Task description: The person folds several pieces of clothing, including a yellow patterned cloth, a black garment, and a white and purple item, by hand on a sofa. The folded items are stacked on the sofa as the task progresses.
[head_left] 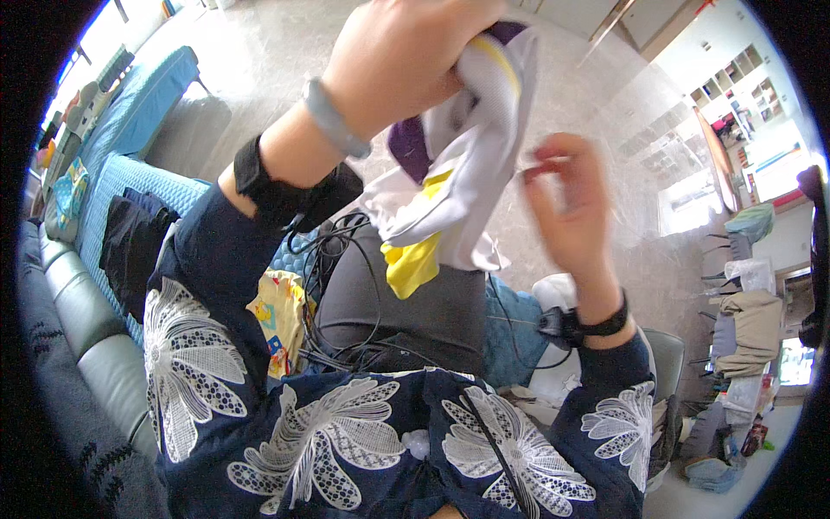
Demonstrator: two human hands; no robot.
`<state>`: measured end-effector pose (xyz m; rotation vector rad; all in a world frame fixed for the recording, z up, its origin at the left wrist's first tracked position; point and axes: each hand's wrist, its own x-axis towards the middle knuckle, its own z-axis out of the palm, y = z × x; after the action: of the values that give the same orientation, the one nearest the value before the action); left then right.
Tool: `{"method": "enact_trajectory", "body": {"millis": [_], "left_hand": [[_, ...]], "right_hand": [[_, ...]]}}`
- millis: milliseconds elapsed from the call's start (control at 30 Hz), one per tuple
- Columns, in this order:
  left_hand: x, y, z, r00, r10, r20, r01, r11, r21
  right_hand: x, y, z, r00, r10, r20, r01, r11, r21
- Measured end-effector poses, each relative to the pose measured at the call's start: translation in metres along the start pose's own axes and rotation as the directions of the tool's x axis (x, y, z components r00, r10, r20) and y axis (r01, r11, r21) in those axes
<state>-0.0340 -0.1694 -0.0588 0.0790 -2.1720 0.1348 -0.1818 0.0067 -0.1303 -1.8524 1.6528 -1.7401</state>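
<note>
The white garment point(488, 156) hung gripped below the left hand point(411, 56), long axis slanting down-left. The right hand point(568, 197), fingers loosely bent, hovered beside it.

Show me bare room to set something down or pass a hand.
Bare floor: right of the right hand, toward the grey chairs; also upper left, between the blue quilted cover and the left hand. A hand could likely pass between the white garment and right hand. Crowded: black cables and yellow printed cloth, just right of the left sleeve.
</note>
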Motion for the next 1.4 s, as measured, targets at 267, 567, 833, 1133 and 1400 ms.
{"method": "enact_trajectory", "body": {"millis": [267, 567, 833, 1133, 1400], "left_hand": [[0.048, 0.012, -0.007, 0.969, -0.239, 0.065, 0.243, 0.968, -0.064], [-0.018, -0.116, -0.017, 0.880, -0.411, 0.238, 0.206, 0.781, 0.589], [-0.074, -0.103, -0.046, 0.417, -0.438, 0.796, 0.571, 0.808, 0.146], [-0.206, 0.038, -0.081, -0.274, 0.389, 0.880, 0.741, 0.668, -0.065], [-0.274, -0.035, 0.091, 0.427, -0.490, 0.760, 0.791, 0.610, -0.051]], "right_hand": [[-0.014, 0.026, 0.036, 0.984, 0.092, 0.150, -0.098, 0.994, 0.038], [0.035, 0.076, -0.007, 0.922, 0.387, 0.002, -0.386, 0.920, -0.068], [0.056, -0.013, -0.074, 0.828, 0.340, 0.445, -0.044, 0.831, -0.554], [-0.117, 0.015, -0.053, -0.078, 0.256, 0.964, -0.692, 0.682, -0.237], [-0.245, 0.239, -0.039, 0.099, 0.994, 0.040, -0.890, 0.106, -0.443]]}}
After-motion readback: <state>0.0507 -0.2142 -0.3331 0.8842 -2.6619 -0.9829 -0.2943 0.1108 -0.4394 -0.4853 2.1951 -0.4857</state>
